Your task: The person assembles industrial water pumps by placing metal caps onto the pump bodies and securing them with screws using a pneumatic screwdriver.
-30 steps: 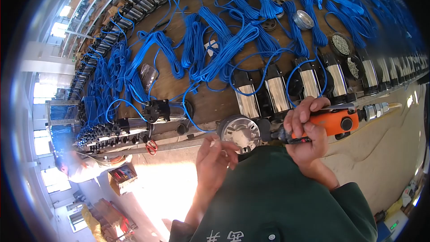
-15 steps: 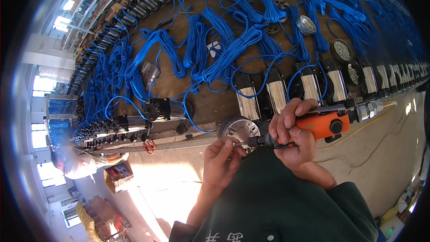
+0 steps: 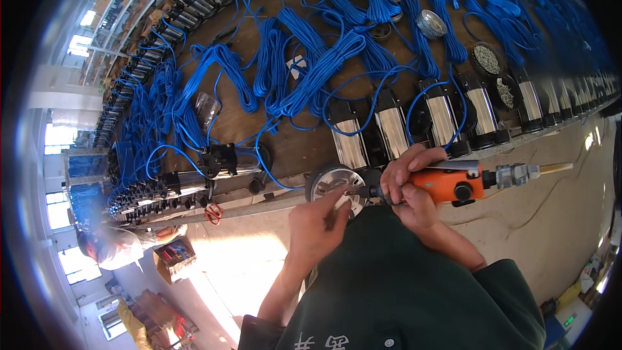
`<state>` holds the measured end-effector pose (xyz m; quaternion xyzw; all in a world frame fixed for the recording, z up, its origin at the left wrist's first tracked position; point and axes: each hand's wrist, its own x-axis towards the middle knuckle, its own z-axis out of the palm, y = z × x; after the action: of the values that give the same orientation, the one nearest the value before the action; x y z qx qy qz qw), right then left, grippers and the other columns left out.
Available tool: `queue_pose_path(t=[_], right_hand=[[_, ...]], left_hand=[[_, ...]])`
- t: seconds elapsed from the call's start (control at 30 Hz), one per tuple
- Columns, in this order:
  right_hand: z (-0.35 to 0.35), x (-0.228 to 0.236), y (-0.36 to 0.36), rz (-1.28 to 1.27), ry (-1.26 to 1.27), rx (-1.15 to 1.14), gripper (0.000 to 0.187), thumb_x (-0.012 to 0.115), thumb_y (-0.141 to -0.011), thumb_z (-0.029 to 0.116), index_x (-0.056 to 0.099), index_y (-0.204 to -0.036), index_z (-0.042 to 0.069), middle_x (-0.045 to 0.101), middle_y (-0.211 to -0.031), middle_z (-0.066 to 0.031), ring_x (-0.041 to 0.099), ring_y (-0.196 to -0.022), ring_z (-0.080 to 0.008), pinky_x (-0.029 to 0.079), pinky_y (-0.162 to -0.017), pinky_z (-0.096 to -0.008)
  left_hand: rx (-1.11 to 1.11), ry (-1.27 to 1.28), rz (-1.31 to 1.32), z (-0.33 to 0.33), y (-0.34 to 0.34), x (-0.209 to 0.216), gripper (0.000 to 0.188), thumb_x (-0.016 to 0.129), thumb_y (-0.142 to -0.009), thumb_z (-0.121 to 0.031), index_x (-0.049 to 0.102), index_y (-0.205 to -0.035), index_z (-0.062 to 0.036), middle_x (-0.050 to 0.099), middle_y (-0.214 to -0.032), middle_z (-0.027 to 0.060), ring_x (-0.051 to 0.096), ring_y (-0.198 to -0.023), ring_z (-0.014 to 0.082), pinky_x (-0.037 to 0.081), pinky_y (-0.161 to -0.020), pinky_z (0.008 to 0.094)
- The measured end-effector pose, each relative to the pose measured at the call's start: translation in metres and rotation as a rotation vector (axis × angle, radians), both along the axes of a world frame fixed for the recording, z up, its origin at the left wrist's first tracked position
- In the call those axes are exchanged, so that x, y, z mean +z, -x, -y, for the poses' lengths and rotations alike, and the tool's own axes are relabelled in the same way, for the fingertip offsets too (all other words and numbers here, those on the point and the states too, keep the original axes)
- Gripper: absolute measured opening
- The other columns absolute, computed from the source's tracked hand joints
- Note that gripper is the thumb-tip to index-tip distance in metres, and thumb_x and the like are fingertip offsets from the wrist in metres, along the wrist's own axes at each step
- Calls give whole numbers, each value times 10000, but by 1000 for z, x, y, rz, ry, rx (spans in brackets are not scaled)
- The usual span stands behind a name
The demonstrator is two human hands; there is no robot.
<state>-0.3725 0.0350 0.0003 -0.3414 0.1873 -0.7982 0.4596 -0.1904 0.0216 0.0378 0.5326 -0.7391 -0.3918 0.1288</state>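
Note:
My right hand (image 3: 414,188) is wrapped round an orange air screwdriver (image 3: 453,185), held nearly level with its bit to the left. At the bit, the index finger and thumb of my left hand (image 3: 317,223) close together; whatever small piece they pinch is too small to make out. Just behind these fingertips is a round silver metal end piece (image 3: 324,180) with slots, at the table's near edge. The bit's tip overlaps its lower right face; whether they touch I cannot tell.
Shiny steel cylinders (image 3: 350,144) line the table edge. Bundles of blue cable (image 3: 272,58) cover the table. Farther right sit dishes of small screws (image 3: 486,58). Red-handled scissors (image 3: 214,214) hang at the near edge. Another person (image 3: 116,246) works at the left.
The screwdriver and my right hand have moved left, bringing the bit over the round metal piece. My left fingers have moved up with it, the index finger now stretched further. The view has shifted slightly.

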Motion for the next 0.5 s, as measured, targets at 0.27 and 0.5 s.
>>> queue_pose_path(t=[0.27, 0.5], right_hand=[[-10, -24, -12, -119, -8, -26, 296, 552, -812, -28, 405, -1052, 62, 514, -873, -124, 553, -622, -144, 514, -656, -320], [-9, -15, -13, -281, 12, 7, 294, 526, -791, -55, 388, -1017, 72, 499, -891, -113, 522, -596, -132, 499, -636, -304]], left_hand=[[133, 431, 139, -31, 1, -24, 887, 870, -621, -242, 398, -1330, 6, 498, -1076, 201, 516, -927, 331, 447, -787, 411], [284, 508, 104, -35, 0, -75, 1099, 913, -506, -329, 320, -1372, -5, 409, -1102, 211, 418, -1014, 390, 381, -882, 479]])
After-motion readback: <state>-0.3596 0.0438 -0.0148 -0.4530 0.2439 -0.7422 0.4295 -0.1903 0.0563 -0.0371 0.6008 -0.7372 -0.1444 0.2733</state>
